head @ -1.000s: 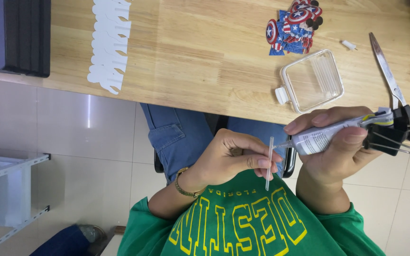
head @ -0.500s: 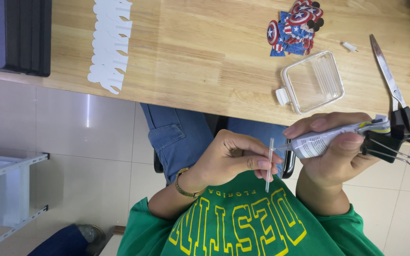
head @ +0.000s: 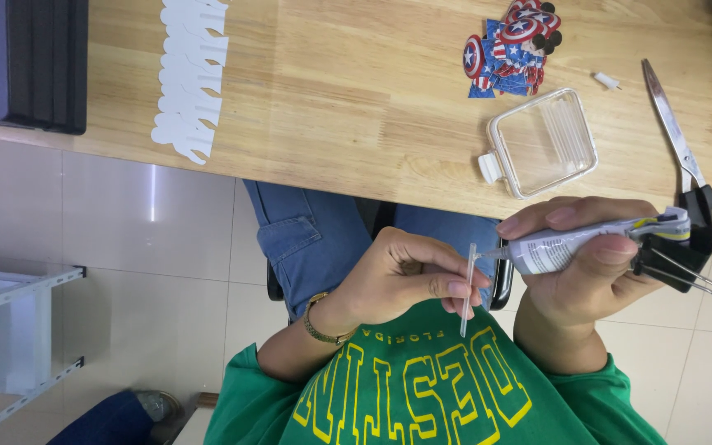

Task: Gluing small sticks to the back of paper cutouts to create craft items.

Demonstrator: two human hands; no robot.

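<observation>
My left hand (head: 397, 276), with a gold bracelet at the wrist, pinches a thin clear stick (head: 466, 288) and holds it upright over my green shirt. In my right hand (head: 587, 288) is a small grey-white glue tube (head: 554, 247). A black binder clip (head: 677, 259) is clamped on the tube's rolled end. The tube's nozzle touches the stick near its top. Both hands hover over my lap, just short of the edge of the wooden table (head: 356, 99).
On the table lie a clear plastic box (head: 545, 144), scissors (head: 677, 140), a small white cap (head: 607, 80), a pile of red-white-blue round cutouts (head: 512, 45), a row of white paper cutouts (head: 187, 78) and a black tray (head: 26, 62). A white shelf (head: 10, 346) stands on the tiled floor at left.
Both hands keep their grips. The right hand with the tube has shifted slightly, with the nozzle staying at the top of the stick.
</observation>
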